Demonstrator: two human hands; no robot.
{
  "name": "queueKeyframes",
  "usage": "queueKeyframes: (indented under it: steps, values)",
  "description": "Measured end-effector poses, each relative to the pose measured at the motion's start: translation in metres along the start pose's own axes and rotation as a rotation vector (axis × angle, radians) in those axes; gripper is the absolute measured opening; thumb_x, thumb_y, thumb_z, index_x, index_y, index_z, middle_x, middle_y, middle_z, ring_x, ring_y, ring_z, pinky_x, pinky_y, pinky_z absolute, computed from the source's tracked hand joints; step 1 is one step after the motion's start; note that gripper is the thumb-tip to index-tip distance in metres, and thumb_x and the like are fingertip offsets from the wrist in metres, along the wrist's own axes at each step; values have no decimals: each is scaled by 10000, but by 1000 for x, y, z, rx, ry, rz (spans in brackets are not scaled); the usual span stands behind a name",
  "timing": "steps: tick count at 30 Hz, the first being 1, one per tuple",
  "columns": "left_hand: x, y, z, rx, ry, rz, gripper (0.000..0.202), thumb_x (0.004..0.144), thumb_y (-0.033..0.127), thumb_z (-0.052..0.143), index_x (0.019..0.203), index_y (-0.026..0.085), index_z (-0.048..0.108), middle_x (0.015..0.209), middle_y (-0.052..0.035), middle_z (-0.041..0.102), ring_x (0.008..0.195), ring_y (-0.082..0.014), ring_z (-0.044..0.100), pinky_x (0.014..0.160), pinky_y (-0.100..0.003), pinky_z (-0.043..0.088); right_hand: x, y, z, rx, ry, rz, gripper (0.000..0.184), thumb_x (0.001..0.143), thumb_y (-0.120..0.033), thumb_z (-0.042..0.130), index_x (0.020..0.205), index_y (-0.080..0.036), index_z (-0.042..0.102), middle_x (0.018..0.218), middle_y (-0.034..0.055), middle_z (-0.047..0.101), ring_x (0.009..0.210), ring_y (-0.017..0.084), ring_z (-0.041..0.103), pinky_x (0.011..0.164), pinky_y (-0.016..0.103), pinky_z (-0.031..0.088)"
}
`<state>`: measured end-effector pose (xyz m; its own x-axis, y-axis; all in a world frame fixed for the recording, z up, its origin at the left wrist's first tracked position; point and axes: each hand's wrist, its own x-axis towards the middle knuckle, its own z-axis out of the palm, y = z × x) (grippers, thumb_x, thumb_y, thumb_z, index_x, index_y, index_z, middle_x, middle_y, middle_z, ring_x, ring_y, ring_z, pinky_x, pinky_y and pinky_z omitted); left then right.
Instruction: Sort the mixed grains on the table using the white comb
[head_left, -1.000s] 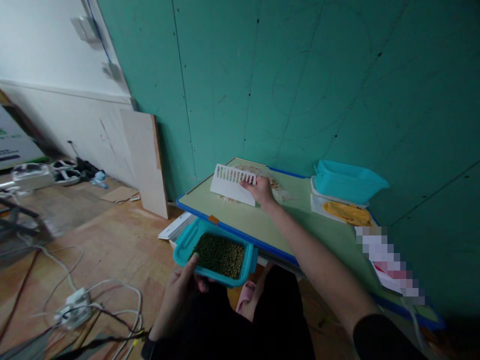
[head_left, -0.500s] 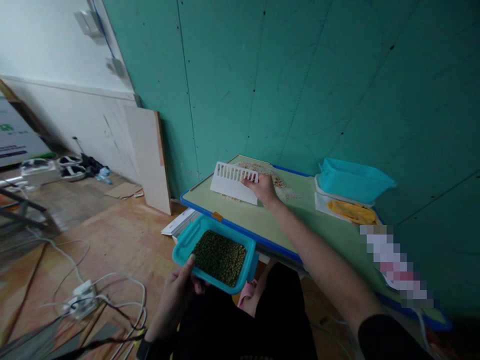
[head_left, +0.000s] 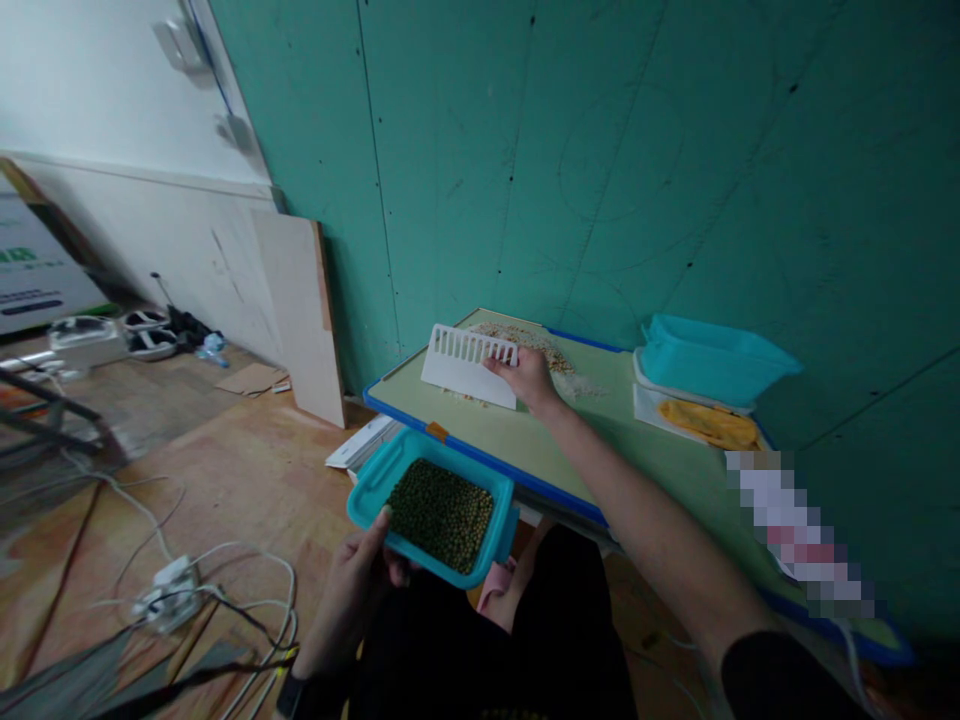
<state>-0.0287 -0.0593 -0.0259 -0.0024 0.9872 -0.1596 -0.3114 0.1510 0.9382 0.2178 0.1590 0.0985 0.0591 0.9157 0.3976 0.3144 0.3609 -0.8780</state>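
My left hand [head_left: 366, 560] grips the near left edge of a turquoise plastic tub [head_left: 365, 497], thumb over the rim, just off the table's front edge. Small green beans [head_left: 439, 512] cover the tub's bottom. Out over the table, my right hand [head_left: 531, 380] pinches the right end of a white slotted scraper [head_left: 466, 375], which stands on its long edge, tilted. A spread of mixed grains [head_left: 544, 350] lies behind the scraper and hand, with paler grains [head_left: 581, 386] to the right. A few pieces show along the scraper's lower edge.
The pale green table [head_left: 480, 425] has a blue edge and stands against a green wall. On its right are a turquoise bin [head_left: 712, 360], a yellow cloth [head_left: 709, 424] and a blurred-out item [head_left: 799, 535]. A power strip with cables [head_left: 169, 595] lies on the floor at left.
The view has shifted very slightly. Both hands keep their hold on the tub and the scraper, with no clear movement against the table.
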Motion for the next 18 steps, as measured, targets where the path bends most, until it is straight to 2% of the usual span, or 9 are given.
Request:
queueKeyframes:
  steps: [8,18]
  values:
    - [-4,6,3,-6,5,-19,659,880,649,624,373,230,656,418,-49,615,519,-151,630,605,-233,489,-5,-10,0,83,-68,51,287,673,-366,853,815,-138,755,810,63,769,719,190,673,616,289,493]
    - [-1,4,2,-18,7,-20,656,884,647,619,373,238,660,415,-44,615,438,-119,539,536,-224,446,-10,-15,2,145,-119,59,303,631,-395,883,785,-164,762,768,50,759,687,184,665,614,316,531]
